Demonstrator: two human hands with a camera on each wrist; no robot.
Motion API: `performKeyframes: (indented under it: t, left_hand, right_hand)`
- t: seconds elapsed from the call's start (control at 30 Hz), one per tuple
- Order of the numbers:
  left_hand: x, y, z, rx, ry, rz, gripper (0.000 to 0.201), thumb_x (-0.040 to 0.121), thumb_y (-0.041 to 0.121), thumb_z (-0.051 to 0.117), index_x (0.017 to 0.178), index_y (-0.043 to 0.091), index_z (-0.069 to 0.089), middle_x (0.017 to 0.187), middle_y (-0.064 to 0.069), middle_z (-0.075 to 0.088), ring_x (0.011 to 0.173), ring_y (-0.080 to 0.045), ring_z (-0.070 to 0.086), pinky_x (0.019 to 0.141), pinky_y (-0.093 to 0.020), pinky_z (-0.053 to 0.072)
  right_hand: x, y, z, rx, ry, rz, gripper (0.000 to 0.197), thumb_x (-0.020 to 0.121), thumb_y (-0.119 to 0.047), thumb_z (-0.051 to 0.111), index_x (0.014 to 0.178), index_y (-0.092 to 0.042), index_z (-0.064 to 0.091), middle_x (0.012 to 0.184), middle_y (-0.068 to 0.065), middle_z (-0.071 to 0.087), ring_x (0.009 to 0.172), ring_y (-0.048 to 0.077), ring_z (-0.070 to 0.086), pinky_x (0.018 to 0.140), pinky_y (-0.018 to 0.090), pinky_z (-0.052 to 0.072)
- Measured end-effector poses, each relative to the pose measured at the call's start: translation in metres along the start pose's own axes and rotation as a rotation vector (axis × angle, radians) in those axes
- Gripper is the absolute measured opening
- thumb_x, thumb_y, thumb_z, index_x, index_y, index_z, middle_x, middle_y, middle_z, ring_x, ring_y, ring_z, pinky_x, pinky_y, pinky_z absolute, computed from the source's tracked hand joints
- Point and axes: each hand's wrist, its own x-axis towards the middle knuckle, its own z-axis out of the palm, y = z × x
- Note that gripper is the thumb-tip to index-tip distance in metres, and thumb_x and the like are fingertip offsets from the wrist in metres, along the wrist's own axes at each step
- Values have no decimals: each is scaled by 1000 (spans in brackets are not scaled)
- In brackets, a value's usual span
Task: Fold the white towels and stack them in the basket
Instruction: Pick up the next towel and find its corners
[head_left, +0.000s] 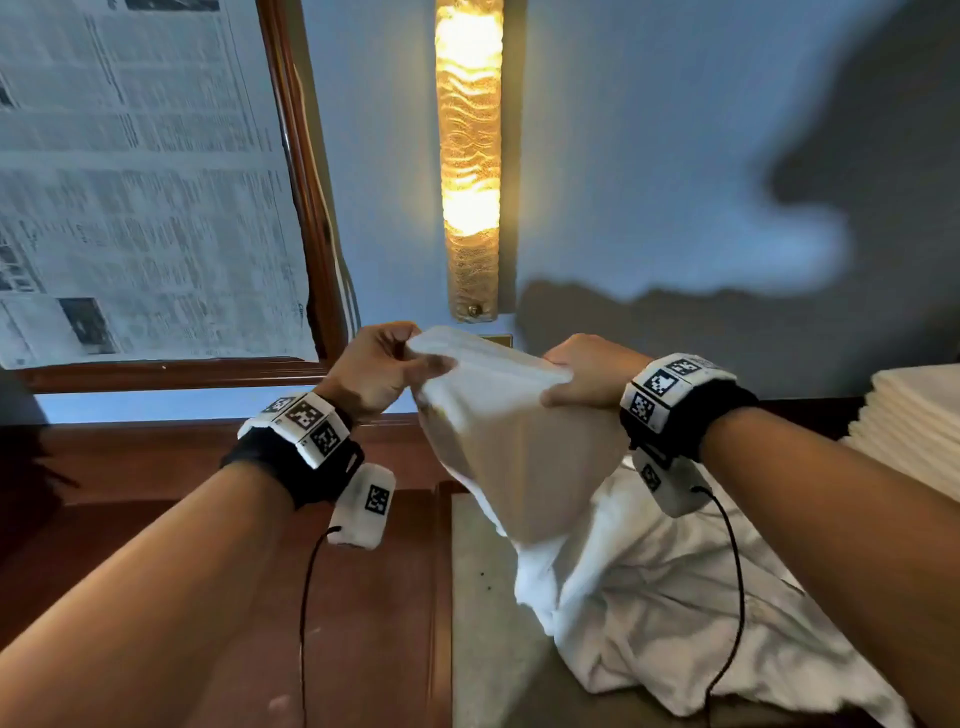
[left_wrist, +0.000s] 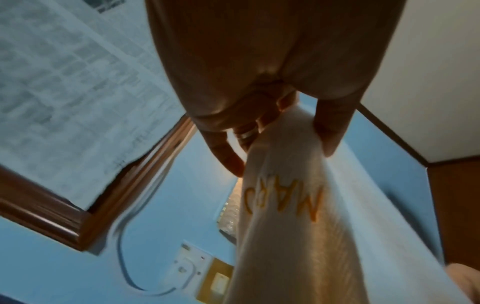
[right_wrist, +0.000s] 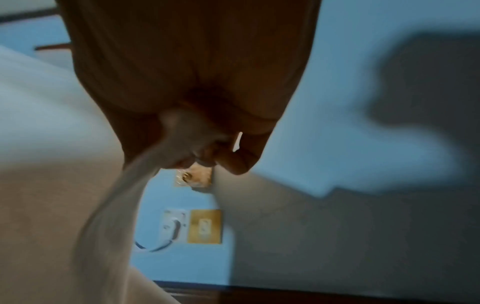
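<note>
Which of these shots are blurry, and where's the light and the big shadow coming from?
Head view: fairly sharp; the glowing wall lamp lights the scene, and a big dark shadow covers the wall on the right. Left wrist view: the left hand is dim and backlit, the towel streaked with motion blur, its orange letters still legible. Right wrist view: blurriest, the right hand nearly a silhouette.

I hold a white towel (head_left: 519, 441) up by its top edge, left hand (head_left: 374, 369) and right hand (head_left: 587, 374) pinching the corners. Its lower part trails on the crumpled pile (head_left: 675, 613). Folded towels (head_left: 914, 415) sit stacked at right.
</note>
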Motion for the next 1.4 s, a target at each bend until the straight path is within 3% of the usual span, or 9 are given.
performKeyframes:
  t: [0.13,0.23,0.4,0.5,0.7,0.93,1.17,1.27,1.4]
  left_hand:
    - [-6,-9,-37,95,152,-12,40,74,25,83,90,1,57,82,-24,67,75,-29,65,80,-49,57]
    - [-22,-23,-54,242,240,-8,29,83,21,79,86,7,54,77,-9,59,72,-22,57,61,-25,52]
    - [-44,-35,-37,405,40,-177,45,78,25,86,112,15,57,96,-6,62,76,-17,59,64,-27,51]
    - [-45,-34,-16,183,-50,-223,55,73,19,89,118,21,58,106,-10,65,89,-19,64,77,-28,55]
    - [-52,-32,-19,55,336,-128,30,97,25,66,93,-4,71,90,-29,71,74,-26,67,79,-54,57]
    - [-40,-18,-49,305,469,-13,35,99,12,60,66,21,62,60,11,62,56,4,53,58,-12,44]
    - [-45,-28,-118,515,648,-101,33,99,23,62,67,14,63,56,12,55,54,-1,47,58,-26,39]
    - [-39,-38,-115,430,609,-129,31,98,20,64,67,20,66,53,18,60,51,9,50,59,-18,45]
    - [-16,-39,-78,386,416,-65,27,100,12,60,84,-8,67,75,-3,62,66,-1,55,68,-19,45]
  right_hand:
    - [-4,45,28,162,65,149,32,82,-28,77,59,-23,55,62,-3,55,66,15,53,60,29,35]
    - [1,54,44,509,265,189,18,75,-28,80,72,-13,71,64,-1,67,61,10,59,65,30,50]
    - [24,-30,28,706,509,-2,22,84,4,61,81,-17,67,77,0,65,71,9,58,70,22,46]
    - [41,-85,33,625,383,-183,30,86,2,58,77,-26,64,84,1,68,84,19,65,79,31,49]
    - [56,-121,46,588,379,-243,16,86,-21,74,76,-22,62,67,-8,57,69,15,52,67,27,39]
    - [65,-98,90,363,215,-195,41,91,-27,64,56,-22,45,58,-4,46,61,21,46,58,32,29]
    - [80,-8,158,175,-165,165,27,89,-10,57,76,-32,66,93,2,69,98,28,66,77,30,48]
    - [94,9,143,343,51,198,23,87,-14,55,69,-28,56,91,7,69,93,33,63,74,30,43]
    - [118,-17,99,482,327,-60,23,83,-20,47,93,-20,68,98,10,70,94,33,62,77,38,48]
